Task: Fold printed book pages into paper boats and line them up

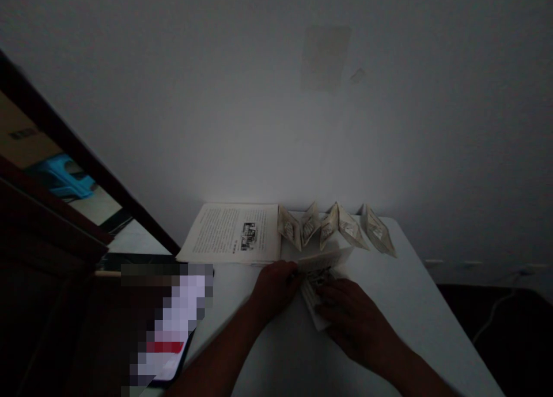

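Note:
A printed sheet of paper (312, 296), partly folded, lies in front of me with its upper flap standing up. My left hand (276, 284) is closed at the paper's left edge, thumb and fingers pinching near the fold. Over the right part of the same paper rests my right hand (352, 313), its fingers curled onto the sheet and its thumb hidden. Several folded paper boats (337, 230) stand in a row just behind. To their left is a stack of printed pages (228, 230) with a small dark picture.
The white table (415, 305) meets a grey wall (242, 109). A phone with a blurred screen (173, 328) is at the left edge, near a dark-framed mirror or opening (95, 155) with a blue object (64, 178). A pale cable (492, 310) hangs at right.

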### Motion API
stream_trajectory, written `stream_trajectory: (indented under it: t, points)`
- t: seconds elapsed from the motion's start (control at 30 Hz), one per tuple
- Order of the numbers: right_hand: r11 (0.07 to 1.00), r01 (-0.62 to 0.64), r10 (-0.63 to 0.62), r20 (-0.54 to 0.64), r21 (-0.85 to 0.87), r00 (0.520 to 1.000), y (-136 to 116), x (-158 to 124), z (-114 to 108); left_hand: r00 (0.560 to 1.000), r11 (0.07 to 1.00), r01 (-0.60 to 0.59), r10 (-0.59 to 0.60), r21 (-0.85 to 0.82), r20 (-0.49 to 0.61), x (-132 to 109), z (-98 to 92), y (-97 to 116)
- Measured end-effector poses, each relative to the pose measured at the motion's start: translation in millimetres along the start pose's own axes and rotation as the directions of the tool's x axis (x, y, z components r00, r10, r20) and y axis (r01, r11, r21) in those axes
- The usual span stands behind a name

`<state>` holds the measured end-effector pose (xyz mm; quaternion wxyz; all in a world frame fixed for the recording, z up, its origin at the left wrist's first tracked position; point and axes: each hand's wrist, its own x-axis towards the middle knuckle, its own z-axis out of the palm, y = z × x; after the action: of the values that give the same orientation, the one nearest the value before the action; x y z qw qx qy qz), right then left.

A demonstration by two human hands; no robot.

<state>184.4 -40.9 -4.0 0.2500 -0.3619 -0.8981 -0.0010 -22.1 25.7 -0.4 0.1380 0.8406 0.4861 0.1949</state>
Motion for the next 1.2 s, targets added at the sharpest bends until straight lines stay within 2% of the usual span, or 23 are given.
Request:
stream_trajectory:
  t: [0.13,0.5,0.7,0.87,1.0,1.2]
  points:
    - [0.999,-0.017,0.016,0.039,0.031,0.999,-1.1,1.4,-1.5,0.999,1.000,-0.003,0.004,-0.012,0.047,-0.3,-2.2,-0.5]
    - [0.994,-0.005,0.002,0.029,0.106,1.000,-1.0,1.1,-5.2,0.991,0.998,-0.029,0.035,-0.047,0.128,2.0,-13.6,4.3]
    - [0.990,-0.032,0.035,-0.026,0.136,0.999,-1.3,1.4,-2.3,0.977,0.997,0.013,0.004,-0.075,0.212,4.5,-17.5,6.6]
    - [0.965,-0.208,0.219,-0.056,0.158,0.974,3.5,1.2,-1.7,0.968,0.996,0.042,-0.021,-0.078,0.249,7.6,-20.1,9.2]
    - [0.903,-0.379,0.384,0.012,0.204,0.923,5.7,1.0,-3.0,0.964,0.996,0.023,0.000,-0.083,0.265,9.9,-22.8,10.8]
    - [0.835,-0.520,0.513,0.087,0.179,0.854,8.7,3.9,-2.4,0.964,0.996,0.010,0.014,-0.089,0.266,11.2,-24.2,12.8]
